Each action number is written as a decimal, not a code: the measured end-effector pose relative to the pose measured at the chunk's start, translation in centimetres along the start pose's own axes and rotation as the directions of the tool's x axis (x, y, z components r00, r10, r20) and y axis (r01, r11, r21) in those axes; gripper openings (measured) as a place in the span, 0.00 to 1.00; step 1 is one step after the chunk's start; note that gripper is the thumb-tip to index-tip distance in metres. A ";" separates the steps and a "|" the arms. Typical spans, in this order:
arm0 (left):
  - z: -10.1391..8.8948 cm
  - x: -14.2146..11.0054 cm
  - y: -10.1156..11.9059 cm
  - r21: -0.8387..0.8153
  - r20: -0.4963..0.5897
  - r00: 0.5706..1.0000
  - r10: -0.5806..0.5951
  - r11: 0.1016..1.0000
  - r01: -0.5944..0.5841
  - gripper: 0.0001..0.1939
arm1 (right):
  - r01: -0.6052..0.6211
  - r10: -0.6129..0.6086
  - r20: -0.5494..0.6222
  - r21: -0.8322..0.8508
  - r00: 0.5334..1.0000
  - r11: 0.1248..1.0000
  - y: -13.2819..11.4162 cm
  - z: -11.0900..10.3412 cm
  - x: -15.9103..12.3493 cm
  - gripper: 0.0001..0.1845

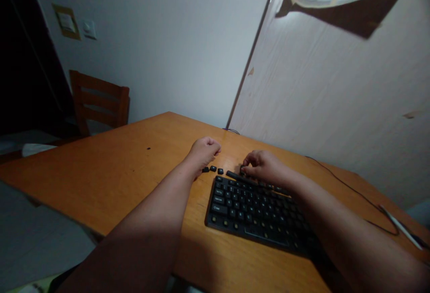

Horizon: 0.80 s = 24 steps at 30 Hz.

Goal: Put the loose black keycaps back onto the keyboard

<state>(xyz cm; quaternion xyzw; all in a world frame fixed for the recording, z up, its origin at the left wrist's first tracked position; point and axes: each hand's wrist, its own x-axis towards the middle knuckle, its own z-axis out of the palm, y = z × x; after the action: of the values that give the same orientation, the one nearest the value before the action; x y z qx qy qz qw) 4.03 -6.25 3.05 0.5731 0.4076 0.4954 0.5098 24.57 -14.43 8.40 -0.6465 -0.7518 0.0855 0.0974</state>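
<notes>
A black keyboard (255, 212) lies on the orange wooden table (127, 172). My right hand (265, 167) rests over the keyboard's far edge, fingers curled and pinched at the top key row near its left end; what they pinch is too small to name. My left hand (204, 151) sits as a loose fist on the table just beyond the keyboard's far left corner. Three loose black keycaps (212, 169) lie on the table beside that fist.
The keyboard's thin black cable (349, 188) runs along the table by the wall at right. A pen-like stick (401, 227) lies near the table's right edge. A wooden chair (99, 102) stands behind the table's far left corner.
</notes>
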 end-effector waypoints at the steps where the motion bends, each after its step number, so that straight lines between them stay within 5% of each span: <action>1: 0.0 0.0 0.0 0.000 0.001 1.000 -0.002 1.000 0.002 0.04 | 0.030 -0.030 -0.007 0.006 1.000 1.000 -0.1 -0.4 -1.2 0.07; 4: 0.0 0.0 0.0 -0.005 0.006 1.000 -0.006 1.000 0.006 0.05 | 0.153 -0.152 -0.010 0.044 0.988 0.987 -0.6 -0.9 -5.4 0.06; 10: 0.1 -0.1 -0.2 0.007 0.018 0.999 0.029 1.000 -0.029 0.05 | 0.179 -0.180 0.046 0.031 0.983 0.983 -1.9 0.3 -11.8 0.02; 24: -0.2 0.4 -1.1 0.072 0.038 0.997 0.062 0.995 -0.065 0.06 | 0.184 -0.186 -0.008 -0.104 0.982 0.977 -3.0 2.0 -13.0 0.05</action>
<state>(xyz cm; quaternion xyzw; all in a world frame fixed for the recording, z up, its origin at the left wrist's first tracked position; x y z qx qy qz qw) 3.93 -5.68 2.05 0.6129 0.3980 0.4856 0.4798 23.05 -27.74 6.79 -0.5785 -0.8113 0.0312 0.0783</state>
